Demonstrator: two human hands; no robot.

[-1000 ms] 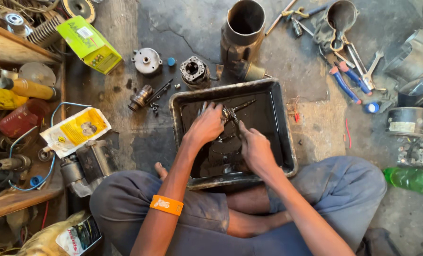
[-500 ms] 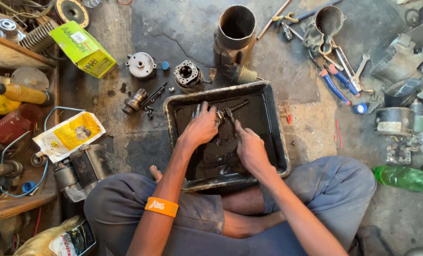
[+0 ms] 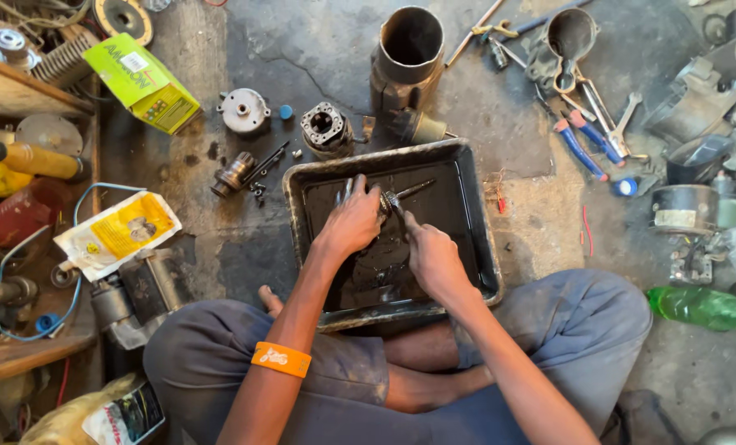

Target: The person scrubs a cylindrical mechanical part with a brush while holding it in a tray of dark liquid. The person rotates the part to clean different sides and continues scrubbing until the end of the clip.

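A black metal tray (image 3: 472, 206) holding dark oily liquid sits on the floor in front of my crossed legs. Both hands work inside it. My left hand (image 3: 353, 221) cups a small metal part, mostly hidden under my fingers. My right hand (image 3: 431, 257) grips a thin metal tool (image 3: 405, 194) whose tip meets that part near the tray's middle. An orange band (image 3: 281, 358) circles my left forearm.
Beyond the tray lie a metal cylinder (image 3: 407, 48), a round housing (image 3: 325, 129), a disc-shaped part (image 3: 243, 110) and small bolts. Pliers and spanners (image 3: 592, 132) are scattered at right, with a green bottle (image 3: 700, 304). A green box (image 3: 141, 81) and yellow packet (image 3: 119, 233) lie at left.
Both hands stay in the tray, shifting only slightly over the part. The head view has drifted a little, moving the scene slightly leftward and downward in frame.
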